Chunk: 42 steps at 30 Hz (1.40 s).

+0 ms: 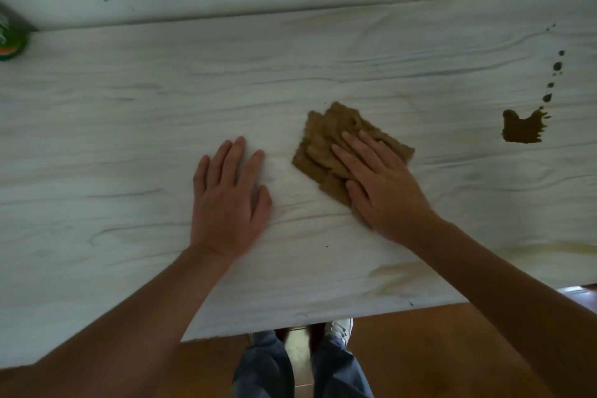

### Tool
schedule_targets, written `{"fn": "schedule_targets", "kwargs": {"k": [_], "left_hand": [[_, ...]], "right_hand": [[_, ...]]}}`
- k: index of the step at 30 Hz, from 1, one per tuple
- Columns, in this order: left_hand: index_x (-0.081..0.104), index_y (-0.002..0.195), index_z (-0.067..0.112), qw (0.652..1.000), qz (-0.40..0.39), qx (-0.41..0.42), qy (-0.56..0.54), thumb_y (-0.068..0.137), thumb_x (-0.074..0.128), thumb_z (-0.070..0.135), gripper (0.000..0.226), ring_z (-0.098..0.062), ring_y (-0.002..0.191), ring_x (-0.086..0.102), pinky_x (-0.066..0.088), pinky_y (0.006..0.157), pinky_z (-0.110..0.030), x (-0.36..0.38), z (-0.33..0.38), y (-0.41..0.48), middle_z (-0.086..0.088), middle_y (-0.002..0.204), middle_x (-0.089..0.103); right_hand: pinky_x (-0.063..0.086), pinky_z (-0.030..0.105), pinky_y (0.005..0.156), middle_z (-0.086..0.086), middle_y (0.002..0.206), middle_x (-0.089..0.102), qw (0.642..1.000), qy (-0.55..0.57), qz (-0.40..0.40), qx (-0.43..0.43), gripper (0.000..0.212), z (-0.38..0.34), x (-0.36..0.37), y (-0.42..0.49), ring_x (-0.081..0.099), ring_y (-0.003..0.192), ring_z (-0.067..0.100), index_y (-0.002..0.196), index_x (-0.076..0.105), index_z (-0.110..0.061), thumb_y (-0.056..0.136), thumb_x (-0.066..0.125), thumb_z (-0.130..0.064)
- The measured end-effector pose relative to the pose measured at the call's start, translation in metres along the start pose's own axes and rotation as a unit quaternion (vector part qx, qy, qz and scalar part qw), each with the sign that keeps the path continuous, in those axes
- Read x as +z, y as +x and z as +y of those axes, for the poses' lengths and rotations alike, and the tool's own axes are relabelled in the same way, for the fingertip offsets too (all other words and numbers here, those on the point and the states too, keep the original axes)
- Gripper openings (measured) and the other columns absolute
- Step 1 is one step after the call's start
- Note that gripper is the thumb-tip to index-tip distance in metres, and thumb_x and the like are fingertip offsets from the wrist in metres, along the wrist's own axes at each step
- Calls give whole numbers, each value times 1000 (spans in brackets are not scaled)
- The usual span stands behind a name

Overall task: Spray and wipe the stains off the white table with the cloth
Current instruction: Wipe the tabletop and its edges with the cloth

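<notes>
Cloth point(326, 139), brown and crumpled, on the worktop point(129, 107), pressed flat under right hand point(384, 184), fingers point(355, 145) straight and spread. Left hand point(229, 197) just beside, palm down, fingers relaxed. Dark stain point(521, 128) well apart, far right.

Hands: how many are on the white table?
2. The left hand lies flat on the table; the right hand lies on the brown cloth, right of it. None seems hidden.
</notes>
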<state>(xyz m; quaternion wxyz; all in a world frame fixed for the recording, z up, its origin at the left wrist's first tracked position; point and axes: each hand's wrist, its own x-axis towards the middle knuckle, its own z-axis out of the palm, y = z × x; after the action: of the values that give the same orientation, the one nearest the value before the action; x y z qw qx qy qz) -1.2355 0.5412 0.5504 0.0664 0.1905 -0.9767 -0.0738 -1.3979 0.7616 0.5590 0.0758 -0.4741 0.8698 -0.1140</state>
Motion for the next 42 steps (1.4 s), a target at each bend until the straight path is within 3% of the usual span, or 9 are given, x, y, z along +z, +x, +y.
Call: {"fn": "schedule_targets", "kwargs": {"k": [5,11,16,20,26,29,32,37,42], "left_hand": [[52,146,16,1000,8,5,-2,94,45,39,57,-35,149,36,26,121,-56,3,-3,1,-15,160,41],[51,147,17,1000,-7,-3,-1,94,44,40,58,-34,150,35,25,122,-55,2,-3,1,-14,160,40],[50,148,17,1000,-16,-2,3,96,40,41,59,-34,151,33,24,122,-55,2,-2,1,-14,161,39],[49,150,18,1000,-20,-5,5,96,40,42,60,-33,152,32,24,123,-55,2,-2,1,-13,162,37],[52,148,16,1000,-11,-2,-2,96,42,40,58,-33,151,34,25,122,-55,4,-4,2,-14,161,39],[51,148,17,1000,-16,-5,-3,96,41,41,58,-33,151,34,25,122,-54,2,-3,1,-13,161,39],[52,147,18,1000,-15,-6,1,96,42,41,58,-32,151,34,26,122,-54,2,-3,1,-12,161,39],[50,149,19,1000,-20,-8,8,96,40,43,58,-31,152,32,24,123,-53,0,-2,1,-12,162,38],[51,148,17,1000,-17,-6,-4,95,42,42,59,-33,150,34,25,122,-55,0,-2,1,-14,161,40]], "right_hand": [[22,44,123,15,157,40,995,-29,50,86,55,70,-18,43,35,145,36,149,46,-12,98,38,-30],[11,45,124,14,163,28,958,-6,78,277,61,48,-13,148,20,151,35,154,35,-14,97,30,-35],[30,54,116,19,150,48,998,-3,48,43,58,-16,15,118,39,141,42,141,54,-7,91,38,-31],[23,46,122,8,158,39,997,6,-9,-79,53,-11,3,39,30,149,30,149,48,-14,97,43,-27],[25,46,121,17,152,46,998,-27,45,22,54,81,-17,73,42,140,37,146,50,-10,96,40,-28],[18,45,123,14,157,39,982,-3,90,165,59,70,-15,123,32,146,35,150,44,-14,96,31,-34],[11,45,123,12,163,28,962,25,95,253,55,29,-5,149,19,151,35,155,35,-16,101,39,-29],[30,53,117,16,149,50,985,23,119,120,51,-27,21,108,41,141,39,141,55,-9,93,47,-24],[27,49,120,7,155,44,998,40,47,-10,52,-25,15,29,34,147,29,146,51,-13,96,46,-26]]}}
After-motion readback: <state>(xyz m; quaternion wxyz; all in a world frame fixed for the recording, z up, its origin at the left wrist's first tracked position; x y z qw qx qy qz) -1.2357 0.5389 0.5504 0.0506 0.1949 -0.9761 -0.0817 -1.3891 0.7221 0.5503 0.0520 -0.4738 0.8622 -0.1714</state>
